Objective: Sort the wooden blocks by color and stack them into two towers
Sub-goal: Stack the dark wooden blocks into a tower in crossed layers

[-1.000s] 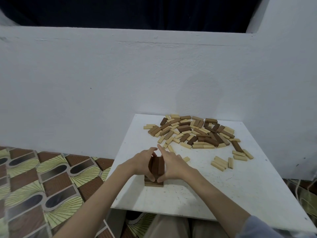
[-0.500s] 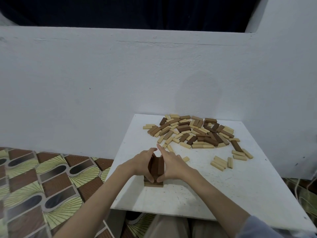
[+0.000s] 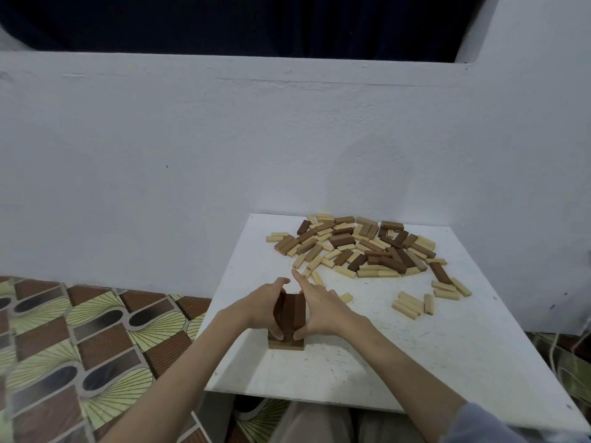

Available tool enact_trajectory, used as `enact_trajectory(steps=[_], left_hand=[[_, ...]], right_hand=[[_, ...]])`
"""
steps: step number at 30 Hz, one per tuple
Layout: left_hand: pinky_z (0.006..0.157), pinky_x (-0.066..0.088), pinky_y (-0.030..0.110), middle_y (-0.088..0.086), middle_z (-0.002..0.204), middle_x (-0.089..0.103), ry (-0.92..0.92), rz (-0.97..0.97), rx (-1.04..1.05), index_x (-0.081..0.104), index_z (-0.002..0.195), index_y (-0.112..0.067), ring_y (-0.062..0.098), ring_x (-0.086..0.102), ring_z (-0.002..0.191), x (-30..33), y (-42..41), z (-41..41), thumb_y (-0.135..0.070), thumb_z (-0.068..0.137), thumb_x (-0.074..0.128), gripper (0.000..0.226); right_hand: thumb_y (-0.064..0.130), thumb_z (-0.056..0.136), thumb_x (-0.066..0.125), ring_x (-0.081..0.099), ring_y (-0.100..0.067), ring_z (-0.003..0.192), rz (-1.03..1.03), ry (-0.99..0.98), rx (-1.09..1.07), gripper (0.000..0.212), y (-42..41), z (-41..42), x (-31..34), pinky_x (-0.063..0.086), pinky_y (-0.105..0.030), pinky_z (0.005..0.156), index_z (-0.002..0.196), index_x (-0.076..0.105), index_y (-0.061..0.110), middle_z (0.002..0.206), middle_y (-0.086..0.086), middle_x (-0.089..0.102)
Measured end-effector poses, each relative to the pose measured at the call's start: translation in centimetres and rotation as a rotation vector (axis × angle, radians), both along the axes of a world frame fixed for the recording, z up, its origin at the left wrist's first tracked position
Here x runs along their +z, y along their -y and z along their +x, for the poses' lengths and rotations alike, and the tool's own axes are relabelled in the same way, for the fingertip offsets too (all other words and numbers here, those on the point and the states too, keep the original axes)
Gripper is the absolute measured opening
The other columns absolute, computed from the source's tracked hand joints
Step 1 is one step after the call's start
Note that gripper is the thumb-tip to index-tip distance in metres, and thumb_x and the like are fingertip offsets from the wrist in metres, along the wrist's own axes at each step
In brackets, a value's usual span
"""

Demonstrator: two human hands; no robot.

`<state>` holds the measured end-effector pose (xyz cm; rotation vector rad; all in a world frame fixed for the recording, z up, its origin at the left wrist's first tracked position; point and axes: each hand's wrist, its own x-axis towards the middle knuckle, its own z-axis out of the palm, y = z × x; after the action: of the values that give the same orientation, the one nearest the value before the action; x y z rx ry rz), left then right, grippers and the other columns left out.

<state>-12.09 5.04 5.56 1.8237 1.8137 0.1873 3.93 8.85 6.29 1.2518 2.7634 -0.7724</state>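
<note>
Squeezing dark tower (image 3: 289, 310) between left hand (image 3: 262, 305) and right hand (image 3: 321, 310), fingers curled on its sides; loose pile (image 3: 358, 247) up-right across counter (image 3: 415, 353), nearer right.

No text, label or number is readable.

Left hand (image 3: 260, 306) and right hand (image 3: 321, 310) clasp the dark block stack (image 3: 289, 311).

White wall (image 3: 192, 155), patterned floor (image 3: 80, 346)
</note>
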Motion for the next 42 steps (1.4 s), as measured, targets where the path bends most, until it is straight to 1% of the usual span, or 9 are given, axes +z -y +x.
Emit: enact_trajectory(steps=[8,14,17,19,22,25,32,36,42], left_hand=[[0.099,0.042,0.031,0.005,0.133,0.045,0.006,-0.017,-0.007,0.015,0.145,-0.019,0.022,0.044,0.121,0.6,0.3,0.2,-0.017,0.063,0.086,0.109],[0.105,0.038,0.031,-0.001,0.145,0.034,0.075,-0.040,-0.008,0.013,0.147,-0.023,0.018,0.034,0.132,1.8,0.3,0.3,-0.026,0.062,0.087,0.113],[0.105,0.034,0.030,-0.004,0.144,0.036,0.132,-0.015,0.016,0.019,0.145,-0.025,0.016,0.034,0.132,3.0,-0.2,0.4,-0.036,0.066,0.083,0.103],[0.104,0.033,0.028,-0.005,0.141,0.041,0.162,0.032,0.044,0.027,0.143,-0.023,0.016,0.037,0.130,3.7,-0.6,0.7,-0.043,0.072,0.076,0.088],[0.097,0.033,0.022,-0.002,0.132,0.051,0.193,0.166,0.094,0.041,0.135,-0.019,0.013,0.043,0.123,4.1,-1.2,1.7,-0.041,0.083,0.066,0.061],[0.087,0.033,0.016,-0.001,0.123,0.056,0.169,0.267,0.092,0.051,0.124,-0.018,0.011,0.049,0.114,3.7,-1.9,3.1,-0.034,0.088,0.063,0.042],[0.080,0.034,0.013,-0.002,0.113,0.060,0.163,0.349,-0.023,0.059,0.113,-0.015,0.005,0.048,0.097,2.6,-4.2,7.8,-0.027,0.091,0.060,0.025],[0.079,0.034,0.014,-0.001,0.111,0.060,0.158,0.343,-0.051,0.060,0.109,-0.014,0.006,0.048,0.097,2.7,-5.8,8.4,-0.027,0.091,0.059,0.022],[0.085,0.043,0.022,-0.003,0.097,0.060,0.132,0.339,0.035,0.063,0.101,-0.012,0.011,0.053,0.094,3.5,-8.3,4.2,-0.022,0.091,0.059,0.014]], right_hand=[[0.030,0.071,0.083,0.039,-0.028,0.128,-0.015,-0.015,0.000,0.123,0.0,0.1,0.0,0.025,-0.047,0.108,0.152,-0.009,0.027,0.137,-0.006,0.045],[0.035,0.066,0.086,0.035,-0.024,0.134,-0.025,-0.070,0.005,0.127,-0.4,0.8,0.4,0.025,-0.047,0.111,0.152,-0.006,0.027,0.144,-0.004,0.040],[0.037,0.064,0.087,0.035,-0.024,0.134,-0.042,-0.110,-0.019,0.127,-1.3,2.0,0.8,0.030,-0.047,0.110,0.152,-0.004,0.030,0.144,-0.002,0.040],[0.039,0.064,0.087,0.036,-0.023,0.133,-0.047,-0.139,-0.040,0.125,-1.9,3.0,1.1,0.034,-0.044,0.108,0.152,-0.001,0.031,0.144,-0.001,0.040],[0.034,0.068,0.085,0.039,-0.020,0.131,-0.052,-0.190,-0.125,0.111,-2.8,4.7,1.3,0.037,-0.038,0.106,0.152,0.013,0.029,0.142,0.001,0.042],[0.027,0.077,0.079,0.043,-0.017,0.125,-0.016,-0.226,-0.203,0.082,-3.6,6.8,1.1,0.037,-0.030,0.100,0.146,0.034,0.025,0.137,0.001,0.046],[0.018,0.085,0.070,0.053,-0.009,0.097,0.105,-0.323,-0.336,0.033,-5.2,11.2,-0.5,0.045,-0.023,0.085,0.117,0.063,0.020,0.114,0.004,0.062],[0.017,0.087,0.067,0.054,-0.011,0.087,0.085,-0.310,-0.394,0.021,-6.1,12.2,-1.3,0.048,-0.028,0.081,0.108,0.067,0.020,0.096,0.009,0.060],[0.019,0.089,0.064,0.054,-0.009,0.082,0.066,-0.310,-0.363,0.018,-8.7,10.5,-1.8,0.050,-0.030,0.081,0.107,0.067,0.019,0.096,0.008,0.062]])
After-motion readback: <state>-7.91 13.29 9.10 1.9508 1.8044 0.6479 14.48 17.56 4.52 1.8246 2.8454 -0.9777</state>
